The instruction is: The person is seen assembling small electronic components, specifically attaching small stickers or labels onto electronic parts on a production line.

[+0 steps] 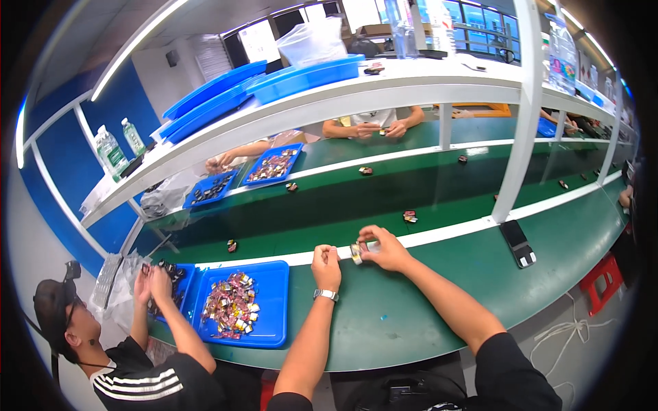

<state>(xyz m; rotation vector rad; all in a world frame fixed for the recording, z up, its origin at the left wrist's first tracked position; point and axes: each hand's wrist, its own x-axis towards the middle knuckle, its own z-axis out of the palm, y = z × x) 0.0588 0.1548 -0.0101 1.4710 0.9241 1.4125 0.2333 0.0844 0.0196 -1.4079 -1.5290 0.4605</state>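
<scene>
My right hand (388, 252) pinches a small yellow-and-white part (356, 254) between thumb and fingers, over the white edge strip of the green belt. It looks like the small parts heaped in the tray, but its exact kind is too small to tell. Just to its left, my left hand (327, 268) is closed, its fingertips pressed together. Whatever it may hold is hidden. To the left of my left forearm lies a blue tray (277, 301) with a heap of small pink, yellow and white parts (232, 306).
Loose parts ride on the green belt (329, 205). A black handheld device (517, 243) lies right, by a white post (519, 157). At left a co-worker (147, 370) handles parts beside a tray of black pieces (179, 282). Other people's hands work across the belt. A shelf (411, 83) holds trays and bottles.
</scene>
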